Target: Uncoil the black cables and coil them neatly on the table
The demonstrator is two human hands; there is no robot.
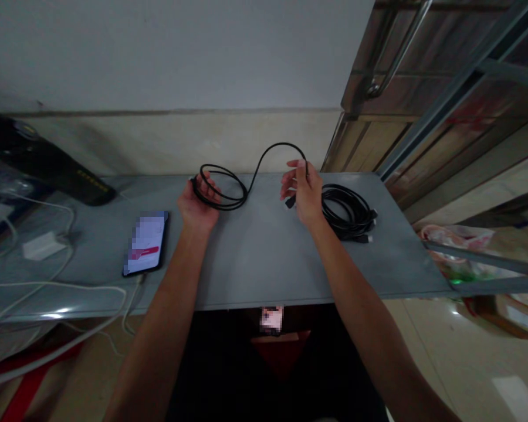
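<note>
A thin black cable runs between both of my hands above a grey table. My left hand grips a coiled loop of that cable, held just over the tabletop. From the loop the cable arcs up and over to my right hand, which pinches it near its plug end. Right of my right hand a second black cable bundle lies coiled on the table, with its connectors pointing right.
A smartphone with a lit screen lies on the table's left part. White cables and a white adapter trail at far left, beside a black device. A metal door stands at right; the wall is close behind.
</note>
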